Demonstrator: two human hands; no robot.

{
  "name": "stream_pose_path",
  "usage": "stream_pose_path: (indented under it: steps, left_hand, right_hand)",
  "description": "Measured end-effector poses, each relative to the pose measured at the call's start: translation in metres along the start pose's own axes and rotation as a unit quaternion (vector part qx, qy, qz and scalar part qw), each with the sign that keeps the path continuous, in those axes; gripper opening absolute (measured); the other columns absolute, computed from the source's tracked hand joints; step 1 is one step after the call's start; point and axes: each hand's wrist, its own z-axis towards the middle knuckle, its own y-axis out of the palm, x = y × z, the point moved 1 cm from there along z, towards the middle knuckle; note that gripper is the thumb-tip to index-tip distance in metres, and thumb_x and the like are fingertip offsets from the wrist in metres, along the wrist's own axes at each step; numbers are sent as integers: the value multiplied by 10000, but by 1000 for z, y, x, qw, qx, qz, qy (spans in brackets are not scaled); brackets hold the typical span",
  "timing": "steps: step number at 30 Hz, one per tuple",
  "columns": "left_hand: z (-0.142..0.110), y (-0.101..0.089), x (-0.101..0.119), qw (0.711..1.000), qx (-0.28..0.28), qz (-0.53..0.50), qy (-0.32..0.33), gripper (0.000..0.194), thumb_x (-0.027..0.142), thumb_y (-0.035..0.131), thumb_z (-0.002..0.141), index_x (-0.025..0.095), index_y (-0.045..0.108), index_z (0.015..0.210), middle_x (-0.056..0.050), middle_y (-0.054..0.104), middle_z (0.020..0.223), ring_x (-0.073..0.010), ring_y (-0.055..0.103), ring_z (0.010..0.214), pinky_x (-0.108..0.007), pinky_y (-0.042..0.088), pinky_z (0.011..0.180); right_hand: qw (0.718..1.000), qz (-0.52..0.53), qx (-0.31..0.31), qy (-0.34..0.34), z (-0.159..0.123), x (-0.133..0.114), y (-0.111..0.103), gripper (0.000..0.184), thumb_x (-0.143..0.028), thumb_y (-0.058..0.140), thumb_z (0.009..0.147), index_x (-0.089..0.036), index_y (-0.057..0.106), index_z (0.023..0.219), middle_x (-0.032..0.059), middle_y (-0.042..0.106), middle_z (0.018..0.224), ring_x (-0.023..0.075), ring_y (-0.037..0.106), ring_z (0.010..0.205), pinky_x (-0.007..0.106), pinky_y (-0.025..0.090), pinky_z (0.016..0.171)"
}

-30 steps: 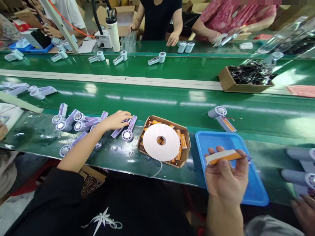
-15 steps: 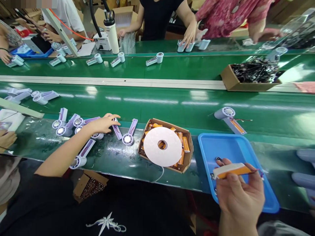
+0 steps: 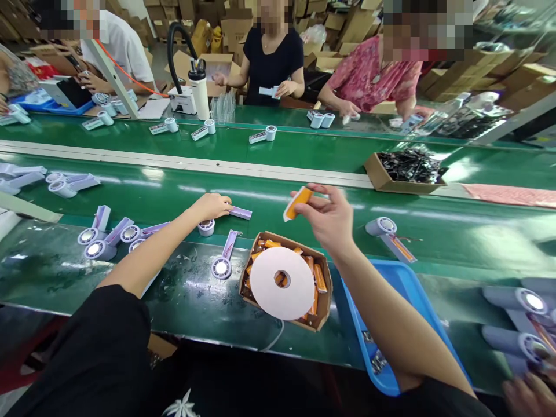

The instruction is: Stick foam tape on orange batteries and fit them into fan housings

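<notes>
Over the near green belt, my left hand has its fingers closed round a lavender handheld fan body. The handle of that fan points right, and its round head shows below my palm. My right hand pinches an orange battery with a white strip along its side, held up in the air to the right of the fan. Below it a cardboard box holds several orange batteries, with a large white tape roll lying on top. Another fan body rests on the table edge left of the box.
Several fan bodies lie at the left. A blue tray with small metal parts sits under my right forearm. One fan with a battery in its handle lies behind it. Beyond the divider stands a box of black parts; co-workers sit opposite.
My right hand has carried the battery from above the blue tray leftward and forward over the belt. My left hand has moved right with a fan body. The view has tilted up.
</notes>
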Motion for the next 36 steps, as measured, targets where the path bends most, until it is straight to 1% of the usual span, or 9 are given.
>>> stream_pose_path:
  steps: [5, 11, 16, 23, 28, 30, 32, 34, 36]
  left_hand:
    - [13, 16, 2, 999, 15, -42, -2, 206, 149, 656, 876, 205, 830, 969, -149, 746, 1228, -340, 639, 1161, -447, 510, 990]
    - [21, 20, -2, 988, 62, -139, 19, 209, 276, 610, 969, 219, 797, 1043, -64, 781, 1172, -226, 681, 1105, -325, 486, 1032]
    - [22, 28, 0, 976, 104, -192, -10, 269, 281, 513, 1038, 185, 738, 1148, -97, 757, 1133, -229, 678, 1101, -307, 501, 960]
    - [32, 28, 12, 971, 76, -223, -40, 256, 272, 479, 1061, 197, 714, 1131, -76, 786, 1111, -210, 717, 1027, -269, 507, 867]
    - [36, 16, 19, 973, 67, -210, -66, 247, 265, 493, 1054, 188, 719, 1118, -98, 794, 1136, -231, 726, 1031, -301, 528, 877]
    - [33, 5, 27, 975, 77, -195, -75, 228, 237, 517, 1035, 178, 716, 1128, -118, 789, 1157, -249, 714, 1095, -336, 529, 955]
    - [20, -7, 45, 975, 112, -175, -82, 256, 231, 547, 1019, 165, 693, 1218, -154, 752, 1279, -288, 642, 1282, -411, 472, 1115]
    - [-4, -16, 79, 975, 149, -163, -12, 360, 318, 625, 999, 163, 653, 1324, -172, 698, 1391, -322, 542, 1419, -480, 376, 1233]
    - [-37, -16, 122, 965, 145, -155, 151, 566, 498, 730, 936, 186, 622, 1395, -160, 668, 1450, -345, 505, 1457, -516, 326, 1279]
  right_hand:
    - [980, -108, -156, 58, 34, 58, 50, 440, -382, 867, 775, -219, 713, 1154, 28, 828, 991, 230, 816, 982, 364, 665, 926]
    - [898, -319, -301, 28, 50, 97, 87, 313, -265, 777, 882, -219, 729, 1188, 18, 833, 963, 200, 807, 909, 302, 629, 847]
    - [834, -417, -361, 16, 43, 104, 88, 310, -275, 718, 972, -206, 714, 1274, 55, 833, 1005, 223, 792, 935, 307, 589, 852]
    - [697, -562, -446, 15, 33, 98, 93, 411, -378, 622, 1048, -327, 662, 1453, 119, 799, 1215, 316, 771, 1078, 395, 565, 922]
    - [635, -606, -478, 35, 37, 89, 116, 432, -439, 654, 1016, -222, 728, 1383, 220, 758, 1289, 398, 737, 1185, 484, 576, 976]
    - [632, -599, -489, 40, 43, 76, 112, 453, -444, 679, 1004, -225, 726, 1398, 207, 764, 1296, 398, 739, 1192, 491, 578, 997]
    - [646, -588, -486, 35, 44, 54, 90, 514, -440, 638, 1037, -256, 636, 1517, 166, 740, 1382, 363, 721, 1252, 475, 564, 1057]
    - [718, -541, -438, 10, 35, 25, 54, 514, -424, 562, 1079, -251, 587, 1562, 127, 698, 1469, 310, 692, 1317, 443, 541, 1119]
    - [823, -453, -343, -16, 14, -5, 10, 447, -428, 533, 1085, -227, 677, 1458, 103, 729, 1426, 275, 717, 1275, 421, 565, 1100]
